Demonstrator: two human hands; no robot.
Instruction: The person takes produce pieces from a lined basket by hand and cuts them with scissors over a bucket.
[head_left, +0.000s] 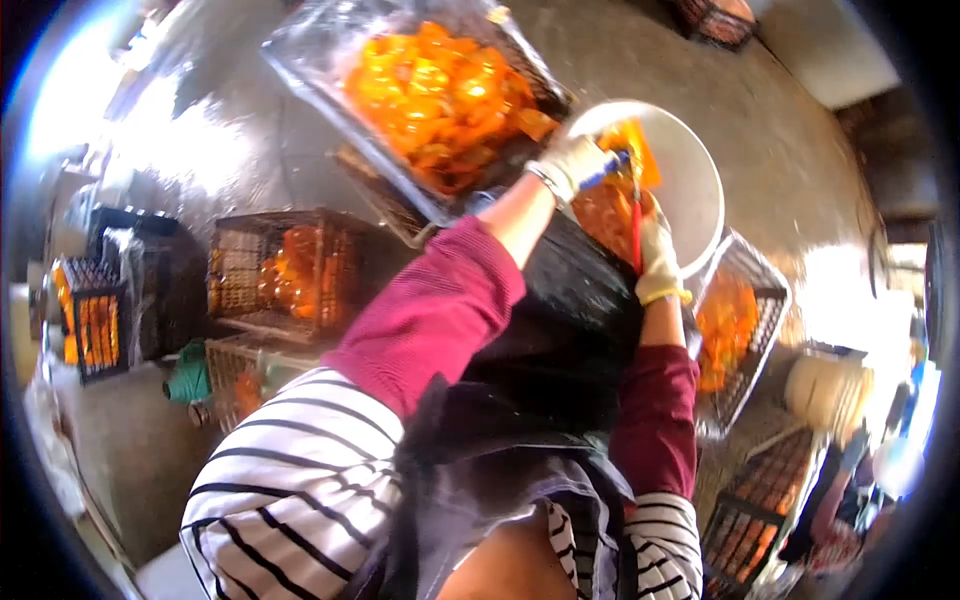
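Observation:
A white bucket stands in front of me with pinkish-orange contents inside. My left hand, in a whitish glove with blue at the fingers, is closed on a shiny orange packet above the bucket. Gloved too, my right hand grips a slim red-handled tool whose upper end meets the packet. The exact kind of tool is too blurred to make out. Left of the bucket, a plastic-lined crate holds a heap of glossy orange packets.
A crate with orange packets sits right of the bucket. Another crate lies at left near a green object. More crates, a cream tub and a person are at lower right. The concrete floor looks wet in places.

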